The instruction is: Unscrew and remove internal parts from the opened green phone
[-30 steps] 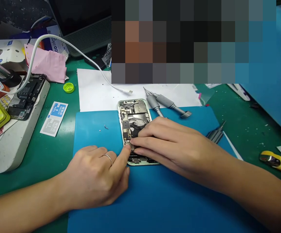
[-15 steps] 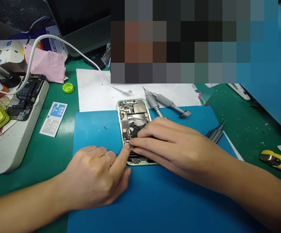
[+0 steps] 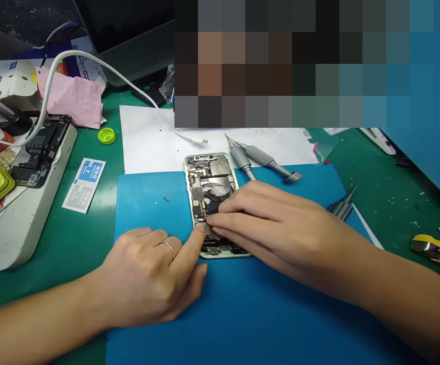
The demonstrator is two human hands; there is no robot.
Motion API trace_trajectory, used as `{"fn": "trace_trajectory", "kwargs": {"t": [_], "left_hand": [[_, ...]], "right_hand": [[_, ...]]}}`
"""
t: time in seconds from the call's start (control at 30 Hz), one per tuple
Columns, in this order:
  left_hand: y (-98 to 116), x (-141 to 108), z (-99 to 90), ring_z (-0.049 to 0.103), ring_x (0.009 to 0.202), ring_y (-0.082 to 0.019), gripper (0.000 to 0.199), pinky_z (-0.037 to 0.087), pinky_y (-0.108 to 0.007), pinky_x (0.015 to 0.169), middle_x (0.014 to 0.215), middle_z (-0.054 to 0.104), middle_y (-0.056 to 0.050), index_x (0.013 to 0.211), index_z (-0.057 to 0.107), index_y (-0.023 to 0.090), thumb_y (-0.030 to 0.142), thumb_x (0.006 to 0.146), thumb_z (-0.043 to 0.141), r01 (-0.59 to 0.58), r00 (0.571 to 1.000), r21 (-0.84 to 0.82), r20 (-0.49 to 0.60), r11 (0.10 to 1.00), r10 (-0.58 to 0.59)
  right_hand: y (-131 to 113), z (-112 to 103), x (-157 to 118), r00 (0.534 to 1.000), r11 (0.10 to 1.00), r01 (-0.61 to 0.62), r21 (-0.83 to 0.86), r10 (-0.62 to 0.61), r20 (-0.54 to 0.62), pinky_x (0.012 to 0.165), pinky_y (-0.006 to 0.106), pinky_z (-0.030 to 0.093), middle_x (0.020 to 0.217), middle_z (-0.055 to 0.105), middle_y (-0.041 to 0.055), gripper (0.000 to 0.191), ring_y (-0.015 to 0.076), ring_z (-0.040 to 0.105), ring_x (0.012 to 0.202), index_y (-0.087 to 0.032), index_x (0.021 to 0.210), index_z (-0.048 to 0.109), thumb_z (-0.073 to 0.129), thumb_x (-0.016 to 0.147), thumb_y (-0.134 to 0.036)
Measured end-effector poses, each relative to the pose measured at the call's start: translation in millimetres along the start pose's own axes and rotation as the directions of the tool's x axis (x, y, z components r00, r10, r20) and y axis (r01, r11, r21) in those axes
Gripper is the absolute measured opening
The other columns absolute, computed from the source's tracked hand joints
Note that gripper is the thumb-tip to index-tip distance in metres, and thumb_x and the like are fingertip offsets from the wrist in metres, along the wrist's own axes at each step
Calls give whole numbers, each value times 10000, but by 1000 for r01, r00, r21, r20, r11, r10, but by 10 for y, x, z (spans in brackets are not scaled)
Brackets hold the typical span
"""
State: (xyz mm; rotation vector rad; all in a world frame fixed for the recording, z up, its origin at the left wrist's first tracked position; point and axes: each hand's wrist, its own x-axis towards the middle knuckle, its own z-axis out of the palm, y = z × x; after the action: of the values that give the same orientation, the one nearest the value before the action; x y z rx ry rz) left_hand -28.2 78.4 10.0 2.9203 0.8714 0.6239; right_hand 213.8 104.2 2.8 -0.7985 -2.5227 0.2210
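Note:
An opened smartphone (image 3: 214, 190) with its circuit boards and metal inner parts bare lies screenless side up before me. My left hand (image 3: 153, 276) comes from the left. Its index fingertip presses on the lower left part of the phone, while the thumb stands apart below and the other fingers are curled. From the right, my right hand (image 3: 276, 223) reaches across the phone's lower half. Its fingers are drawn together, tips close to the left index fingertip; whether a small part is between them is hidden. The hand covers the phone's right side.
Under the phone is a blue mat (image 3: 147, 324). Behind lie two grey screwdrivers (image 3: 260, 156) and a white cable (image 3: 136, 91). Tiny screws (image 3: 165, 197) rest left of the phone. Another opened phone (image 3: 40, 152) is at left, a yellow tool (image 3: 436, 251) at right.
Both hands stay at the phone, almost still. The right hand's fingertips have shifted slightly right, and the view itself has moved a little.

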Motion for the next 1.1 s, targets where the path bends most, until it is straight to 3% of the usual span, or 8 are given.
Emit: {"fn": "trace_trajectory", "kwargs": {"t": [0.33, 0.53, 0.7, 0.8, 0.9, 0.97, 1.1], "left_hand": [[-11, 22, 15, 596, 508, -166, 336, 475, -335, 433, 636, 636, 13, 1209, 697, 29, 231, 998, 531, 5, 1000, 2, 20, 1000, -5], [-2, 14, 1, 606, 507, -173, 333, 488, -342, 432, 642, 648, 10, 1204, 697, 34, 242, 1001, 536, -2, 999, 7, 33, 1000, 2], [-17, 21, -1, 649, 525, -178, 327, 500, -344, 440, 667, 689, 0, 1182, 702, 44, 260, 1013, 524, -11, 1000, 38, 25, 999, 10], [-27, 7, 7, 661, 524, -185, 340, 504, -345, 449, 666, 700, -3, 1190, 700, 42, 272, 1019, 517, -21, 1000, 56, 22, 998, 20], [-35, -9, 15, 680, 535, -194, 353, 501, -345, 452, 658, 701, -8, 1173, 703, 39, 285, 1032, 493, -38, 999, 67, 24, 997, 37], [-43, -12, 14, 693, 544, -199, 363, 496, -343, 452, 640, 692, -8, 1156, 707, 38, 287, 1041, 469, -51, 999, 80, 14, 996, 50], [-68, 6, 1, 699, 538, -200, 374, 479, -334, 449, 601, 671, -7, 1129, 721, 47, 291, 1053, 449, -81, 996, 125, -12, 989, 84]], "right_hand": [[-10, 2, 3, 1000, 1000, -16, -3, 16, 14, 691, 332, 445, 899, 679, 73, 155, 185, 574, 836, -147, 946, 705, 567, 1005, -110], [-24, 5, 33, 1000, 1000, -11, -23, 10, -22, 705, 337, 481, 894, 699, 73, 102, 186, 592, 823, -138, 962, 710, 611, 983, -122], [-36, -293, 16, 992, 992, -30, -119, 15, -123, 769, 352, 536, 944, 725, 46, 64, 185, 627, 850, -187, 1015, 670, 636, 975, -150], [30, -599, -179, 990, 965, -143, -218, 138, -40, 868, 378, 553, 1106, 721, 49, 194, 211, 679, 1045, -246, 1187, 645, 581, 1012, -192], [159, -792, -484, 959, 913, -185, -362, 248, 136, 717, 397, 569, 1130, 723, 70, 276, 253, 701, 1044, -281, 1247, 596, 380, 1084, -335], [236, -815, -665, 961, 897, -85, -435, 189, 202, 698, 421, 590, 1124, 725, 111, 362, 273, 714, 981, -232, 1253, 591, 305, 1089, -382], [281, -724, -840, 943, 872, -70, -485, 216, 252, 766, 417, 628, 1135, 717, 148, 340, 272, 707, 1003, -157, 1231, 605, 323, 1063, -242]]}}
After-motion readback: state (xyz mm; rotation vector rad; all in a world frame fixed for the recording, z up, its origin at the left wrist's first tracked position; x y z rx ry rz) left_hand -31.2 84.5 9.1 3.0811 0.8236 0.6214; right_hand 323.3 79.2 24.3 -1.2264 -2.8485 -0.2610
